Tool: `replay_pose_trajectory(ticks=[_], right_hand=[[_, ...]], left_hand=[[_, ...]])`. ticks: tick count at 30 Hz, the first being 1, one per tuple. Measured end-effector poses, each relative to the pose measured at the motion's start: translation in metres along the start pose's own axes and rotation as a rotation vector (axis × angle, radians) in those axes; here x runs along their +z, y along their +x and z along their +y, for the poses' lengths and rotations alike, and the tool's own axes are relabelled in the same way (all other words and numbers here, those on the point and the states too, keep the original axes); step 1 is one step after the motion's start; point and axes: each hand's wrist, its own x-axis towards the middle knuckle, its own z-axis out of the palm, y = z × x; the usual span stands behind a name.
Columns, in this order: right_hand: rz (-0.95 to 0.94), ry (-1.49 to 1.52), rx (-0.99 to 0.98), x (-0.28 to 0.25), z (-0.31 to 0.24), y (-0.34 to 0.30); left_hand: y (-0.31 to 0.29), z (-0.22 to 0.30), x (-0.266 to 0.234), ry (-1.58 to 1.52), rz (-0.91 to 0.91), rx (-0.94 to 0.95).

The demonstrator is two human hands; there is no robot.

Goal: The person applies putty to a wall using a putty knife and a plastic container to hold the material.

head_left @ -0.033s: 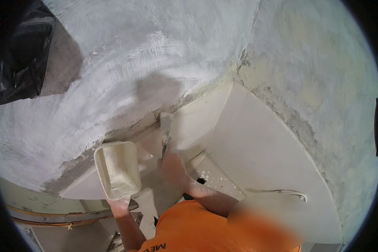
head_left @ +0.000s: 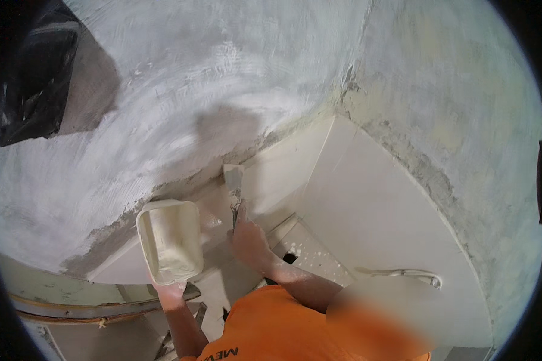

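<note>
My left hand (head_left: 171, 291) grips the lower end of a cream plastic tub (head_left: 148, 240), tilted so that its inside shows, with pale filler smeared over its walls. In my right hand (head_left: 251, 243) is a putty knife (head_left: 233, 176), held by its handle with the blade pointing away from me. The broad blade bears some pale filler. Its tip lies by the rough grey joint (head_left: 202, 178) between the plastered wall (head_left: 174, 96) and the white panels (head_left: 295, 156) below; whether it touches cannot be made out.
A black plastic-covered object (head_left: 36, 84) juts out at the upper left. White pipes (head_left: 409, 274) run along the right panel. At the lower left is a curved brownish rail (head_left: 84, 311). Beside my right forearm lies a white-spattered board (head_left: 310, 256) with a dark hole.
The putty knife has turned in my right hand and its tip has shifted slightly left, so the blade shows broader. The tub has barely moved.
</note>
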Motion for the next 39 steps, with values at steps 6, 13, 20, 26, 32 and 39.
replay_pose_trajectory(ticks=[6,13,20,26,32,39], right_hand=[[0.277,0.08,-0.229,-0.02,0.046,-0.033],[0.286,0.658,-0.048,-0.059,-0.024,-0.065],[0.022,0.578,-0.205,0.055,-0.075,-0.141],[0.018,0.487,-0.298,0.096,-0.101,-0.191],[0.265,0.119,-0.512,0.141,-0.105,-0.234],[0.248,0.083,-0.442,0.143,-0.083,-0.278]], left_hand=[[-0.007,0.04,-0.013,0.191,-0.006,0.081],[-0.062,0.096,-0.036,-0.12,0.057,-0.003],[-0.098,0.137,-0.073,0.555,-0.074,0.306],[-0.091,0.132,-0.073,-0.062,0.099,-0.163],[-0.081,0.075,-0.108,0.01,0.018,-0.198],[-0.089,0.124,-0.068,-0.11,0.132,-0.252]])
